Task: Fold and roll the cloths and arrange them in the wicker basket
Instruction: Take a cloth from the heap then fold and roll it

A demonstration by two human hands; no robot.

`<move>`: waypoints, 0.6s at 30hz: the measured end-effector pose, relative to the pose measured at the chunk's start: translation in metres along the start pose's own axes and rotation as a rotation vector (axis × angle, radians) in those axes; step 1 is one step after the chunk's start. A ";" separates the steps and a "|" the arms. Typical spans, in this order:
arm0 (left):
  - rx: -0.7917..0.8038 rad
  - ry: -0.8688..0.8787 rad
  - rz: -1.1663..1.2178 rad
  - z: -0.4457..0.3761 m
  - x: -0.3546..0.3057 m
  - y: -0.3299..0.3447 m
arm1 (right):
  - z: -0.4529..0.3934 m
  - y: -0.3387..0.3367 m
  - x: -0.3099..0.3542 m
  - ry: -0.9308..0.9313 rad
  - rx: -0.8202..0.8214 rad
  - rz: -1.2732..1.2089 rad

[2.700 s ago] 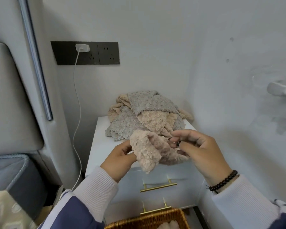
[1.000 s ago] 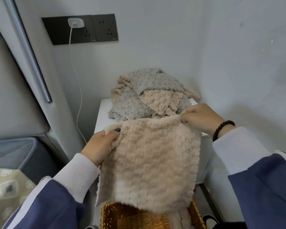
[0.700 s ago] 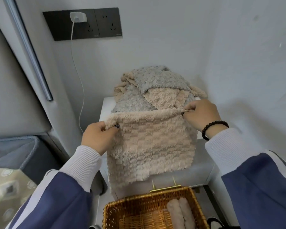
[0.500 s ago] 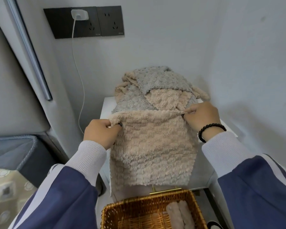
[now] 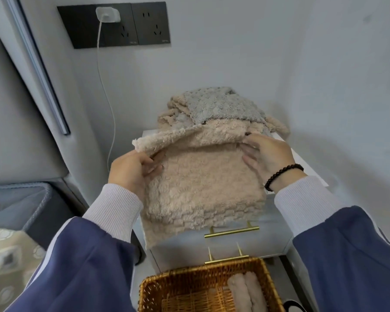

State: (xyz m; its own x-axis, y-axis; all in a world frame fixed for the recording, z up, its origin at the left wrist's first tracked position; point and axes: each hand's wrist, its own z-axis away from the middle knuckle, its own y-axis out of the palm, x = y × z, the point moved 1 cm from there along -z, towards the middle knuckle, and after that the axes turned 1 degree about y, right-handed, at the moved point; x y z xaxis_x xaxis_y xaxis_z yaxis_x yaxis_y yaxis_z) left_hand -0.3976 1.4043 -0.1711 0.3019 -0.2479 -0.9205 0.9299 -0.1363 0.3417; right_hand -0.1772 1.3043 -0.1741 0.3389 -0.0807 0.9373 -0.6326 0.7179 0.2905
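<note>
A fluffy beige cloth (image 5: 203,183) is spread over the front of the white nightstand (image 5: 302,161), its lower edge hanging past the drawer front. My left hand (image 5: 131,170) pinches its upper left edge, which is lifted and curling over. My right hand (image 5: 266,154) holds the upper right edge between thumb and fingers. Behind lies a pile of grey and beige cloths (image 5: 218,106). On the floor below stands the wicker basket (image 5: 189,287), with two rolled beige cloths (image 5: 245,291) in its right side.
A black socket panel (image 5: 113,25) holds a white charger, its cable hanging down the wall. Walls close in on the nightstand at the back and right. A grey padded headboard and bed corner (image 5: 20,203) stand at the left. Gold drawer handles (image 5: 231,230) stick out.
The cloth went from hanging in the air in front of me to lying over the nightstand front. Its top edge now lifts and folds toward me, and both hands have shifted along it.
</note>
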 end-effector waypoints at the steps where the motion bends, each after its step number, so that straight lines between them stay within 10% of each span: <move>1: 0.007 -0.014 0.053 0.001 0.000 -0.001 | 0.002 0.002 0.000 0.015 0.022 -0.062; 18: 0.158 -0.244 -0.579 0.000 0.013 -0.047 | 0.026 -0.036 -0.014 0.411 0.133 0.116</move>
State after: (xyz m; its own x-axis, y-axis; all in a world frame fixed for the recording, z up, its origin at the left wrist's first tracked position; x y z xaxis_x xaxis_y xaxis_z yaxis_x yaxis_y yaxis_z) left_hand -0.4379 1.4071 -0.1990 -0.3127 -0.2998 -0.9013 0.8801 -0.4484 -0.1561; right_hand -0.1779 1.2616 -0.1929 0.4918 0.2961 0.8188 -0.7578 0.6086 0.2351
